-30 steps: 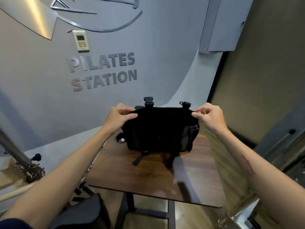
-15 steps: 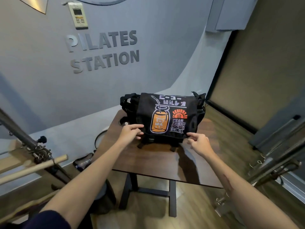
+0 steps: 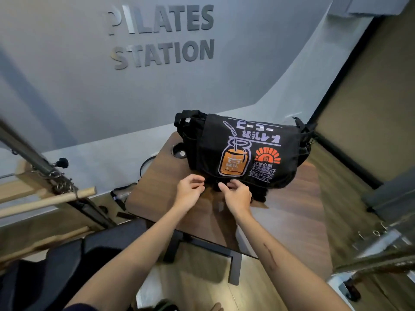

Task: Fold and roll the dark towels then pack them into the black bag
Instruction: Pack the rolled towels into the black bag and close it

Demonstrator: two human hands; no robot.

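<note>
Just beyond the fingertips of both hands sits the black bag (image 3: 244, 151), on the far part of the wooden counter (image 3: 292, 212), its printed flap now down over the front with the orange jar drawing facing up. A second ago that flap was held up by its two top corners, one in each hand, and the plain dark inside was all that showed; half a second ago it had come down and the hands were at its lower edge, set well apart. Now they have drawn in close together under the middle-left of that lower edge. The left hand (image 3: 189, 190) has its fingers curled in toward the hem, and the right hand (image 3: 238, 195) is bent the same way just beside it, thumb up against the dark webbing under the flap. Whether either hand has actually caught a strap or buckle I cannot tell; the black on black and the blur hide it.

To my eye this is the closing step: the flap is shut and the hands look to be working the fastening below it. No towels show anywhere on the counter, so they are either inside already or out of sight. Left of the left hand, a wooden bar (image 3: 47, 202) and metal frame stand off the counter.
</note>
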